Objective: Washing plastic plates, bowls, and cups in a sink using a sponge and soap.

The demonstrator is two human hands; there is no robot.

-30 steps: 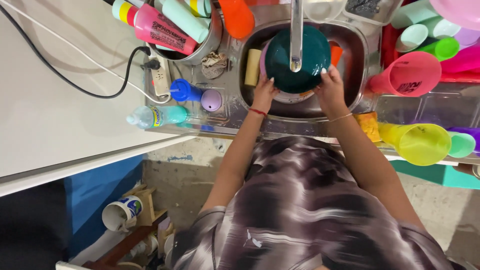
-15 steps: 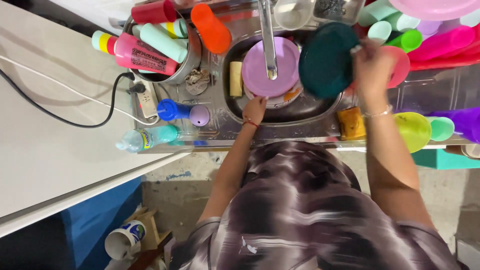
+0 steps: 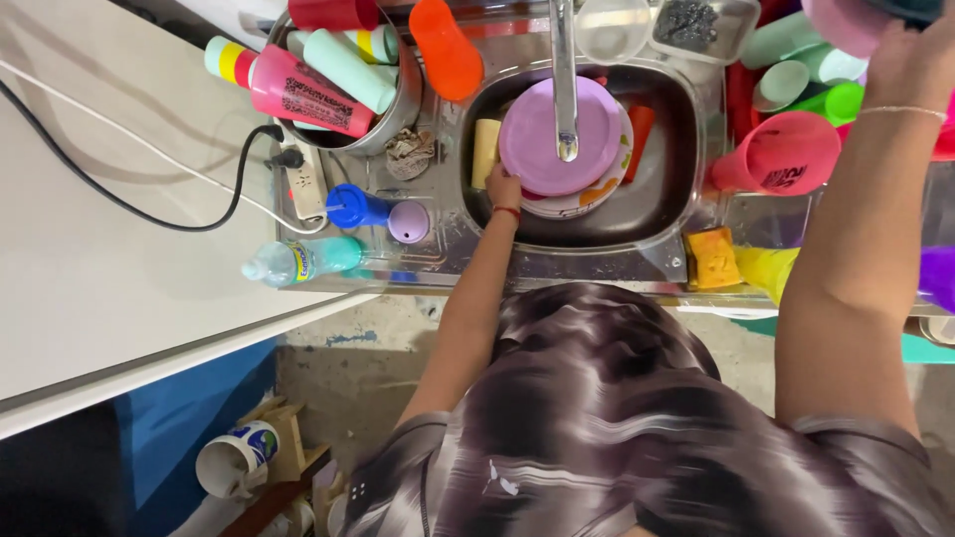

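Fingers of left hand (image 3: 503, 187) curled over near rim of lilac plate (image 3: 559, 134), thumb side hidden, so depth of hold hard to judge. Red band at that wrist. Plate lying flat in steel sink (image 3: 665, 204), face up, round, no long axis; stacked on white plate with orange and green marks (image 3: 597, 191) that shows only as a crescent at the right and near edges. Tap (image 3: 563, 80) crossing over plate's middle, spout end above its centre, covering a strip of it. Yellow sponge (image 3: 485, 149) upright just left of plate, against sink wall; orange strip (image 3: 641, 134) at the right side, partly under the stack. Bare steel free at the sink's right and near side; left side tight between sponge, hand and wall.

Right hand (image 3: 910, 50) raised to the upper right corner, touching a pink item (image 3: 841, 22) and a dark one (image 3: 910, 8), both cut by the frame edge; grip not readable, fingers out of view. Thin bracelet across that wrist. Pink cup (image 3: 781, 154) on its side, mouth facing the camera, amid crowded green and mint cups, little room there. Yellow sponge block (image 3: 713, 259) on the counter edge at the sink's right corner.

Left of sink: metal pot (image 3: 403, 114) packed with bottles, blue bottle (image 3: 353, 209), lilac cap (image 3: 408, 222), clear bottle (image 3: 298, 261) lying lengthwise along the counter's near edge, power strip (image 3: 303, 179) with black cable (image 3: 149, 204) over white table (image 3: 90, 288).
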